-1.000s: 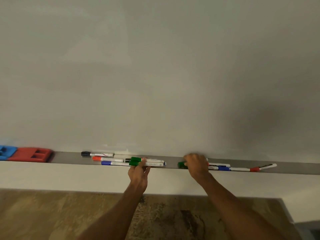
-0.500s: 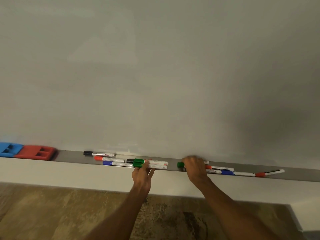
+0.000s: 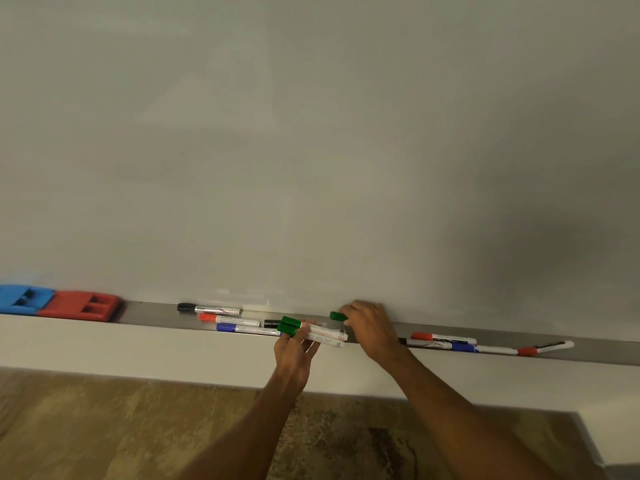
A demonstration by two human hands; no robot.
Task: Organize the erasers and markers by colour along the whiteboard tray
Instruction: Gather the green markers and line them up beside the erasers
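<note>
Green markers point(image 3: 313, 332) pinched by left hand point(image 3: 294, 358) (outstretched).

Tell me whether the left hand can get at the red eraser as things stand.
Probably not yet. The left hand grips two green-capped markers, so its grip is full. The red eraser lies uncovered far along the tray, so the way looks free once those are set down.

Smooth, low-sheen whiteboard point(image 3: 311, 133), soft reflections only. Satin grey metal tray point(image 3: 152, 315), brushed-looking. Moulded plastic, semi-gloss, on blue eraser point(image 3: 20, 299) & red eraser point(image 3: 79, 304). Glossy white plastic barrels w/ printed labels on loose markers point(image 3: 239, 321) & green-cap pair point(image 3: 322, 333); shiny smooth plastic on single green cap point(image 3: 338, 316). Painted, matt, even wall strip point(image 3: 138, 351) under tray. Wood-look floor point(image 3: 104, 427), mottled, matt; exact mat'l unclear.
</note>
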